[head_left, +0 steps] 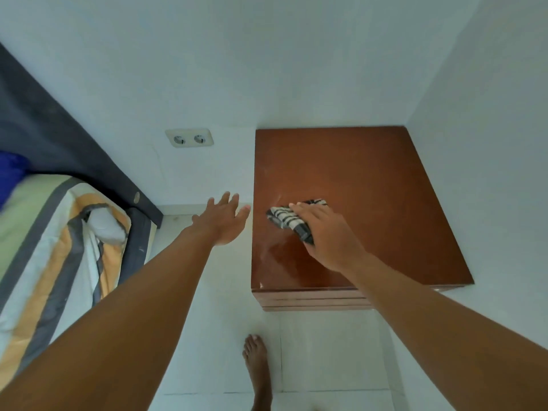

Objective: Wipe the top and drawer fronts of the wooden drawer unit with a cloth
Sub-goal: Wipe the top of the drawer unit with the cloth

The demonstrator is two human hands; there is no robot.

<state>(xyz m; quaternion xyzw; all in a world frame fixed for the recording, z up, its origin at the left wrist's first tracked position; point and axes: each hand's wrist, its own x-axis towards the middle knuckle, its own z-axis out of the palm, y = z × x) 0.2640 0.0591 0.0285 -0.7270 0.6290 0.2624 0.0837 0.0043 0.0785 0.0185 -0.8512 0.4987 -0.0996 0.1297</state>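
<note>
At the far left a bed (50, 232) with a striped green, orange and grey cover runs along the wall, under a dark grey headboard panel (59, 137); something blue (12, 173) lies at its upper end. Between the bed and the drawer unit a strip of pale tiled floor (311, 351) stays open, and a bare foot (256, 360) stands on it near the unit's front. A double wall socket (189, 137) sits on the white wall just left of the unit's back corner.

The left hand (224, 222) hovers over that open strip, fingers spread apart and holding nothing, close to the unit's left edge but not touching it.

The wooden drawer unit (370, 179) stands in the corner, its back and right sides against the white walls. Its glossy reddish-brown top shows streaks near the front left. The stacked edges of the drawer fronts (311, 301) show just below the front rim.

The right hand (329, 235) presses down on a black-and-white striped cloth (289, 218), fingers closed over it, on the left part of the top near the left edge.

No writing or label can be read anywhere.
</note>
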